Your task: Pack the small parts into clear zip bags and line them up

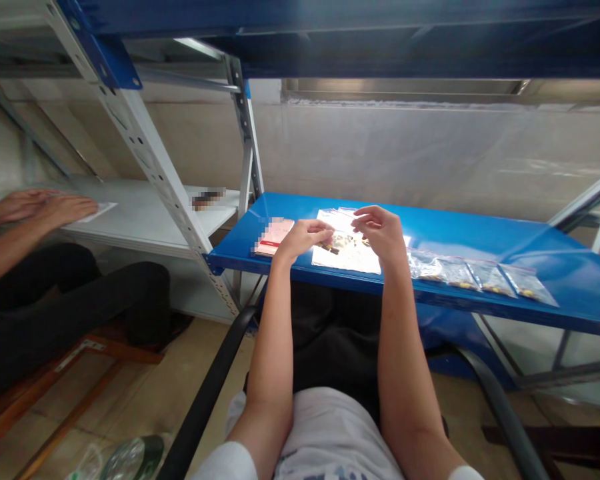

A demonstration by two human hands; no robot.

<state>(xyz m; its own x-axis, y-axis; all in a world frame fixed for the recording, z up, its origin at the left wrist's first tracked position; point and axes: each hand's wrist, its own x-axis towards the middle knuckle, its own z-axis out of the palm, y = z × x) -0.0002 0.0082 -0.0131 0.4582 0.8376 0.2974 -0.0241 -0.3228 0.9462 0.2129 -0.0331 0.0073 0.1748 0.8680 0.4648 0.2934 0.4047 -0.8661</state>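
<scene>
My left hand (305,240) is over the left side of a white sheet (350,262) on the blue shelf, thumb and fingertips drawn together. Facing it across the sheet, my right hand (381,233) has its fingers bent inward in a pinch. Whatever either hand holds is too small or hidden to make out. Small dark, yellowish and pale pieces (334,251) lie scattered on the sheet between and below the hands. Right of my right hand, several clear zip bags (490,278) lie in a row, each with small yellowish pieces inside.
A pink booklet or box (276,235) lies left of the sheet. A metal upright (145,143) separates the blue shelf (480,233) from a white shelf (135,213), where another person's hands (55,205) rest. An upper blue shelf (380,47) hangs overhead. Chair armrests (210,387) flank me.
</scene>
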